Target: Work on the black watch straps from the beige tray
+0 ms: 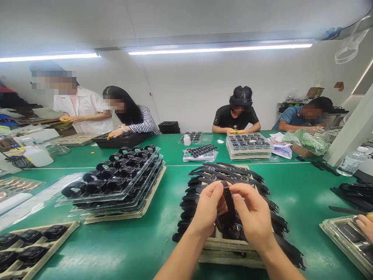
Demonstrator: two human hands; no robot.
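Note:
Between my two hands is a black wristwatch (229, 204), its dark strap raised toward me. My left hand (208, 208) pinches the strap near its upper end, thumb and fingers closed. From the other side my right hand (253, 214) grips the same strap with bent fingers; its fingertips are partly hidden. Under both hands lies a pale tray (224, 245) with several black watches laid in rows, their straps (186, 204) sticking out past both sides.
Left stands a stack of clear trays (136, 186) with looped black watches. A pale tray (65, 235) of watch cases lies at lower left. Across the green table (134, 249) several people work beside stacked trays (247, 151). At right are a water bottle (352, 161) and another person's hand (365, 225).

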